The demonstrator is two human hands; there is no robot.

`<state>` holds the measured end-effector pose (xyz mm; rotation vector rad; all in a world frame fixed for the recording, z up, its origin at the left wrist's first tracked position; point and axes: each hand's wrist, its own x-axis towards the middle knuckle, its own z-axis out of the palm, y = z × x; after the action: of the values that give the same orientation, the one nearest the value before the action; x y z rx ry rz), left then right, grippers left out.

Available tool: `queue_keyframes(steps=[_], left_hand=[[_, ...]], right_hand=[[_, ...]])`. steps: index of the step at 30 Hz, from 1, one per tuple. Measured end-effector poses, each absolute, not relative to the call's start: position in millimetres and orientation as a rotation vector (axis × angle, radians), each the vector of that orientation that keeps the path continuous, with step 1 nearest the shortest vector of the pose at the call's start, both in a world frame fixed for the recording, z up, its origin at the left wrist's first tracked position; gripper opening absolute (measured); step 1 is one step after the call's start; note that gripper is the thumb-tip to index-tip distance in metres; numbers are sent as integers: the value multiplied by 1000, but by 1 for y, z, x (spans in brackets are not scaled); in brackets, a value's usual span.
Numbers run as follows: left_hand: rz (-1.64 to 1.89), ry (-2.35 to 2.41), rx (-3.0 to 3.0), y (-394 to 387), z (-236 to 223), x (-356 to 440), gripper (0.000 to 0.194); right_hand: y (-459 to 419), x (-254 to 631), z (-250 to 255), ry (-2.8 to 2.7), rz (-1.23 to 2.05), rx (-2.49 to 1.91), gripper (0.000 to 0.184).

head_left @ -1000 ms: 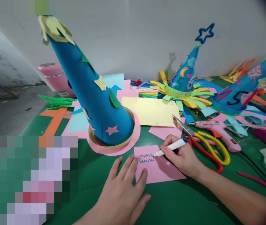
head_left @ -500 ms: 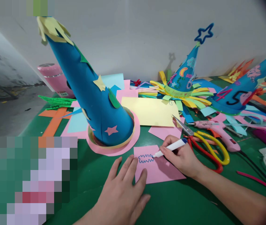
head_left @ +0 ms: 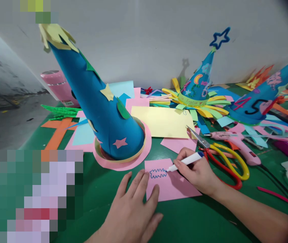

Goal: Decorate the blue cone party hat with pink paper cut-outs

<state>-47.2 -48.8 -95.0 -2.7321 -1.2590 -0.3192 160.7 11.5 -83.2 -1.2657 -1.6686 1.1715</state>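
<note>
A white marker (head_left: pixel 184 162) with a blue cap end is pinched in my right hand (head_left: pixel 197 173), its tip at the right end of a wavy blue outline (head_left: pixel 158 173). That outline is drawn on a piece of pink paper (head_left: pixel 174 189) on the green table. My left hand (head_left: pixel 134 199) lies flat with fingers spread, some fingertips on the paper's left edge. Behind the hands stands a tall blue paper cone hat (head_left: pixel 108 114) with a pink brim, cut-out stars and a fringed yellow top.
Scissors (head_left: pixel 218 158) with red and yellow handles lie right of my right hand, beside a pink glue gun (head_left: pixel 242 143). Yellow paper (head_left: pixel 164 121) sits behind the pink sheet. Two more decorated hats, a smaller one (head_left: pixel 197 81) and one marked 5 (head_left: pixel 258 98), stand farther back.
The marker tip has shifted very slightly right along the end of the wavy outline. The left hand stays spread on the paper, and the whole view has dipped slightly.
</note>
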Motion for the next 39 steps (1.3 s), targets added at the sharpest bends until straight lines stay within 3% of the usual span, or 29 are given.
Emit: queue_keyframes(steps=[28,34,39], left_hand=[[-316,-1274,-2735,-49,-94,-47,40],[-318,-1251,-2719,-47,-92,-46,39],[-268,-1240,-2732,-45,-81,-45,38]], right_hand=[[12,162,-83,-1616,1248,-1243,18],[20,167,-84,-1449,1127,-1125,18],[19,174,-81,-1430,1277,-1116,12]])
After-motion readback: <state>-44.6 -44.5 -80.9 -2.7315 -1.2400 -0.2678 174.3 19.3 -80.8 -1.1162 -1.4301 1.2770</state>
